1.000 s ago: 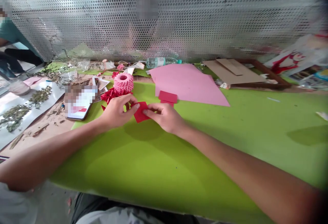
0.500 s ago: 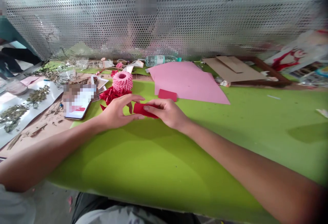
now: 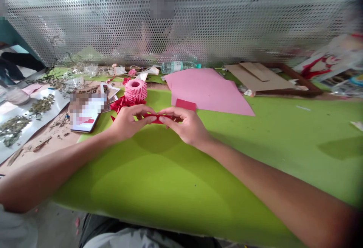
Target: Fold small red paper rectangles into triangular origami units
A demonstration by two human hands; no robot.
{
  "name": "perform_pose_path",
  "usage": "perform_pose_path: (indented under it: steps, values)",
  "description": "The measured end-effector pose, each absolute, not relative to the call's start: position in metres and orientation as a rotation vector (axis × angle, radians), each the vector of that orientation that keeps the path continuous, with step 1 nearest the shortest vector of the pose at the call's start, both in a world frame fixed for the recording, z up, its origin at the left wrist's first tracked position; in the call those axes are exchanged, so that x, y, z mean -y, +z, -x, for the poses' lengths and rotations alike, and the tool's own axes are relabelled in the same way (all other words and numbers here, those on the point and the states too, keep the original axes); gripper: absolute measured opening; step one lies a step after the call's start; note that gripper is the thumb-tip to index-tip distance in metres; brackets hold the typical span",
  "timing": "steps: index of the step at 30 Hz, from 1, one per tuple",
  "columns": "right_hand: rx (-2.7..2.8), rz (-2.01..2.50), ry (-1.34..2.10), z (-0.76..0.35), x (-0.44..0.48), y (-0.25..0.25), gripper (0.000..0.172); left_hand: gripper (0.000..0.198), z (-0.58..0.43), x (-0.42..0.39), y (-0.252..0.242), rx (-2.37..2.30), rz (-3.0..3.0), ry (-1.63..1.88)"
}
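Observation:
My left hand and my right hand meet over the green sheet, both pinching a small folded red paper between thumbs and fingertips. Only a thin red strip of it shows between the fingers. Just behind my right hand lies a small stack of red paper squares. Behind my left hand sits a pile of folded red pieces, and beyond it a pink ring-shaped paper model.
A large pink sheet lies behind the red squares. A phone rests at the left, with dried plant bits on white paper further left. Cardboard pieces and a plastic bottle lie by the perforated metal screen.
The red paper was a flat open piece a second ago. It has been folded over into a narrow strip, and both hands have closed in to pinch it together.

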State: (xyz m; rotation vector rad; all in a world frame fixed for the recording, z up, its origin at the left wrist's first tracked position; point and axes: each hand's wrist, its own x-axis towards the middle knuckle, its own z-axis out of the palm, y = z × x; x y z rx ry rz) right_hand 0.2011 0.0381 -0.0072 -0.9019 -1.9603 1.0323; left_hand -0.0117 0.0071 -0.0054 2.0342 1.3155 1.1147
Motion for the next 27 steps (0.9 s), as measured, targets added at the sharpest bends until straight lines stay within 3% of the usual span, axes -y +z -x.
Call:
perform_pose_path:
  steps: [18, 22, 27]
  values:
    - [1.926, 0.931, 1.065, -0.2017, -0.0373, -0.0075, 0.029, 0.023, 0.0090, -0.0040, -0.0015, -1.432, -1.995, 1.093]
    - [1.909, 0.923, 1.226, -0.2007, -0.0389, -0.0068, 0.039, 0.021, 0.0079, -0.0024, 0.0004, -1.425, -1.987, 1.102]
    - [1.919, 0.890, 1.454, -0.1985, -0.0423, -0.0102, 0.038, 0.020, 0.0054, 0.0000, 0.0028, -1.402, -1.992, 1.097]
